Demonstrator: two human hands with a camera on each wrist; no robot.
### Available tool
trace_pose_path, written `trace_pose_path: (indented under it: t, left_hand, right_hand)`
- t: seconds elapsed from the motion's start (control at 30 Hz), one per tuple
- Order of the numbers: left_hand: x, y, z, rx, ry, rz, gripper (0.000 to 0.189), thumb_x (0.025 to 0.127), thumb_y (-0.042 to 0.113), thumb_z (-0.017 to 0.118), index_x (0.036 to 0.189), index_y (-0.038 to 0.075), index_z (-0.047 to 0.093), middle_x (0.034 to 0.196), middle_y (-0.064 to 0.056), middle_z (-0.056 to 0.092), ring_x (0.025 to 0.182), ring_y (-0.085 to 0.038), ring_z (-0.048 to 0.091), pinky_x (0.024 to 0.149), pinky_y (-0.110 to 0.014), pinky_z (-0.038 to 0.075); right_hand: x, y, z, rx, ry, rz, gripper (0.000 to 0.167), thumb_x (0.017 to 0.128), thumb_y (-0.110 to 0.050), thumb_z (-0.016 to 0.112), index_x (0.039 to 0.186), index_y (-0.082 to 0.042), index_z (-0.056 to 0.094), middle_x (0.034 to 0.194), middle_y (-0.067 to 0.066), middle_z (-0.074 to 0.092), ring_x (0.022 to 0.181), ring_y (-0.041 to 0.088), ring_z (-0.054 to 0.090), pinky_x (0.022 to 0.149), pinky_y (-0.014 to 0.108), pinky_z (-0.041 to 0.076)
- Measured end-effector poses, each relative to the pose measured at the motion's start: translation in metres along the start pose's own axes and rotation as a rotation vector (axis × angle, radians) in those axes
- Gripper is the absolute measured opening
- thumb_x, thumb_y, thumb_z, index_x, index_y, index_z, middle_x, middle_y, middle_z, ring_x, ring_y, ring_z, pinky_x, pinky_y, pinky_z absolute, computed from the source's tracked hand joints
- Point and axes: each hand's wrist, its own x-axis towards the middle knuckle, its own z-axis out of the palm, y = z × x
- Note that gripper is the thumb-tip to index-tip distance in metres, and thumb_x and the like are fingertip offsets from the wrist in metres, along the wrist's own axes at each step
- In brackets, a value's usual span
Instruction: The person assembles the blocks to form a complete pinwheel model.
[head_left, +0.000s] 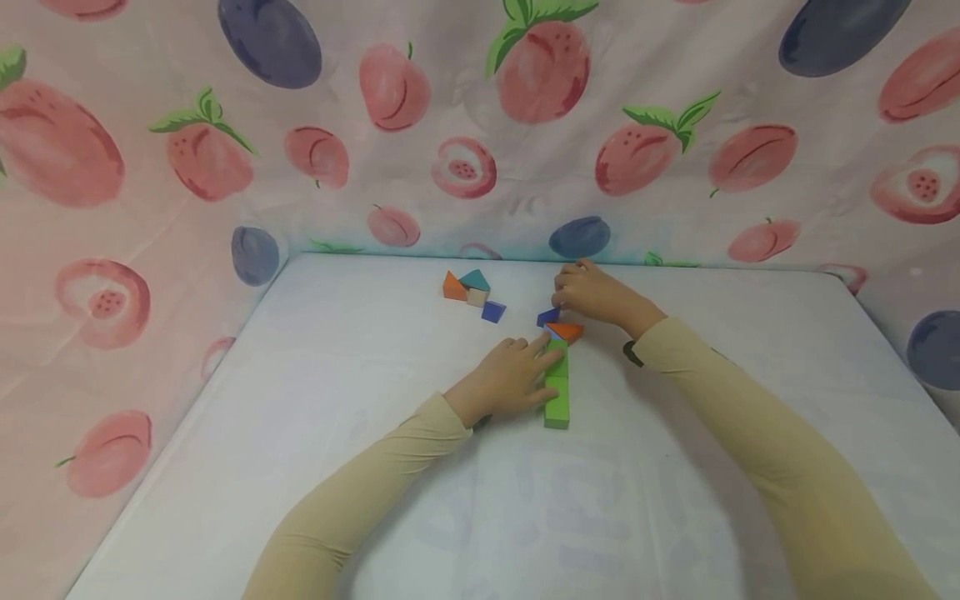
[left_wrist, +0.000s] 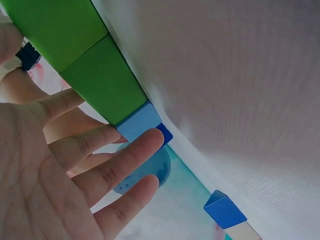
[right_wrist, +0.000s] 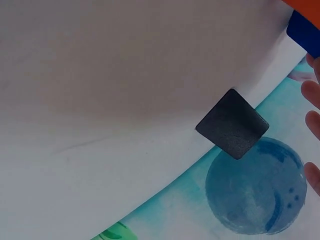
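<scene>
Two light green blocks point(head_left: 557, 402) form a straight line end to end. Beyond them come a light blue piece point(left_wrist: 140, 122), an orange triangular block point(head_left: 567, 332) and a dark blue block point(head_left: 548, 317). My left hand point(head_left: 510, 375) lies along the row's left side, fingers spread and fairly straight, touching the green and light blue pieces. At the far end, my right hand point(head_left: 596, 292) bends its fingers down beside the dark blue block. Whether it pinches that block is hidden. Several fingertips point(right_wrist: 312, 125) show at the right wrist view's edge, just under the dark blue block.
Left of the row sit an orange triangular block point(head_left: 453, 287), a teal triangular block point(head_left: 476, 279), a pale block point(head_left: 477, 297) and another blue block point(head_left: 493, 312). A dark diamond-shaped piece point(right_wrist: 232, 125) appears in the right wrist view. Fruit-patterned cloth point(head_left: 525, 167) rises behind the white table point(head_left: 337, 358).
</scene>
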Motion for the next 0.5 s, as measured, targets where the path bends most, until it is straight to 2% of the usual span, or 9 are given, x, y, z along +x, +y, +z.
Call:
trace_pose_path:
  t: [0.5]
  left_hand:
    - [0.0021, -0.0005, 0.0020, -0.008, -0.016, -0.008, 0.060, 0.094, 0.055, 0.042, 0.143, 0.021, 0.036, 0.149, -0.009, 0.037, 0.121, -0.026, 0.052, 0.103, -0.040, 0.042]
  right_hand:
    - [0.0040, -0.0042, -0.0018, 0.039, 0.061, -0.056, 0.012, 0.078, -0.010, 0.073, 0.087, -0.017, 0.075, 0.091, 0.004, 0.069, 0.098, 0.026, 0.056, 0.089, 0.051, 0.044]
